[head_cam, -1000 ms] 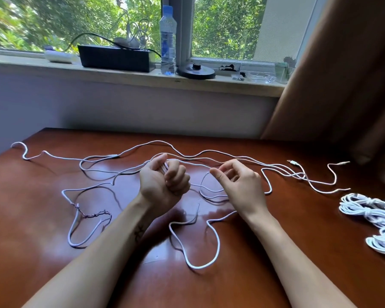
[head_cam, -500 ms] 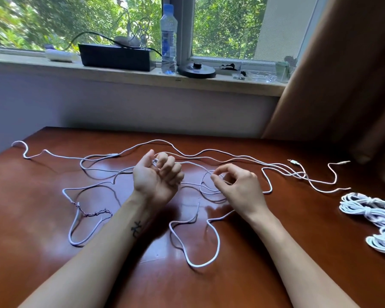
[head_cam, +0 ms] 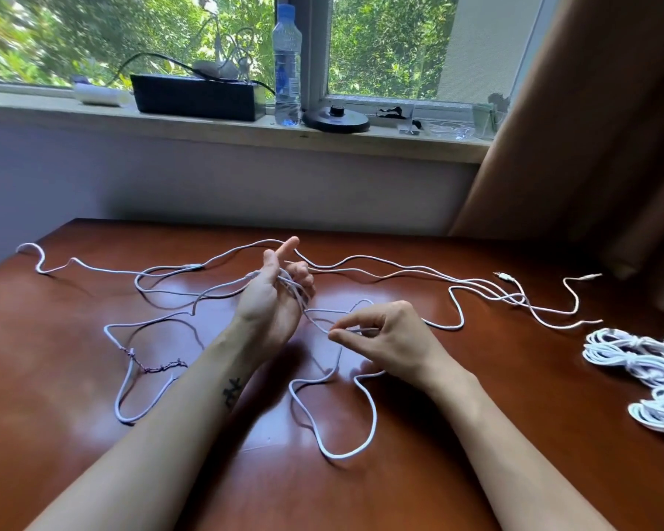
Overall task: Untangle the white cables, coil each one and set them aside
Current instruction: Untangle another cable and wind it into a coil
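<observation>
Loose white cables sprawl in tangled loops across the brown table. My left hand is raised at the middle, palm toward me, index finger pointing up, with several cable strands running across its palm and curled fingers. Just to its right my right hand pinches one strand between thumb and forefinger, close above the table. A loop of cable lies in front of both hands. Two cable plugs lie at the far right.
Coiled white cable bundles lie at the table's right edge. A pink twist tie sits on a loop at the left. The windowsill behind holds a black box, a water bottle and a black round base. A brown curtain hangs on the right.
My left hand has opened from a fist and turned palm toward me, index finger up, strands still across it. My right hand has dropped lower and right, pinching a strand and drawing it out.
</observation>
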The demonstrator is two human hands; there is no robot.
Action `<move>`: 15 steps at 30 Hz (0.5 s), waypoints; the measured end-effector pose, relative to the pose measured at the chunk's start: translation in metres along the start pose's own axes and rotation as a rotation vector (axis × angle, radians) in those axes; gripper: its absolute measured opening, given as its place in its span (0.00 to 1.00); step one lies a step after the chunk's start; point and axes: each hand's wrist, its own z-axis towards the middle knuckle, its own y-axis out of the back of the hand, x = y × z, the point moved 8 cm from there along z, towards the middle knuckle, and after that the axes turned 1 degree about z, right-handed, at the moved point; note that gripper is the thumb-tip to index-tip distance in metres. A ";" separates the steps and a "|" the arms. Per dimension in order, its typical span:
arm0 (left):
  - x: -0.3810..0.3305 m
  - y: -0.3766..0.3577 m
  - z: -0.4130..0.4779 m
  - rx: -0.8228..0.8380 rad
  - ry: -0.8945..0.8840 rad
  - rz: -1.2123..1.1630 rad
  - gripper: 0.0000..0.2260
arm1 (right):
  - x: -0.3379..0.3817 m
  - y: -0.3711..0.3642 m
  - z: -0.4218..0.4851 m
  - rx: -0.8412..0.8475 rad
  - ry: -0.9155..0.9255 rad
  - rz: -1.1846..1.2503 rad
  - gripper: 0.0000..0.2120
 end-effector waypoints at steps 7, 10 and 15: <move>-0.006 -0.003 -0.003 -0.038 -0.226 0.484 0.19 | 0.012 0.000 -0.003 0.007 0.035 0.029 0.06; -0.013 0.003 -0.003 -0.083 -0.269 0.526 0.20 | 0.019 0.006 -0.003 -0.056 0.069 0.068 0.11; -0.020 -0.003 -0.008 -0.077 -0.328 0.632 0.22 | 0.021 0.014 -0.004 -0.195 0.116 -0.061 0.15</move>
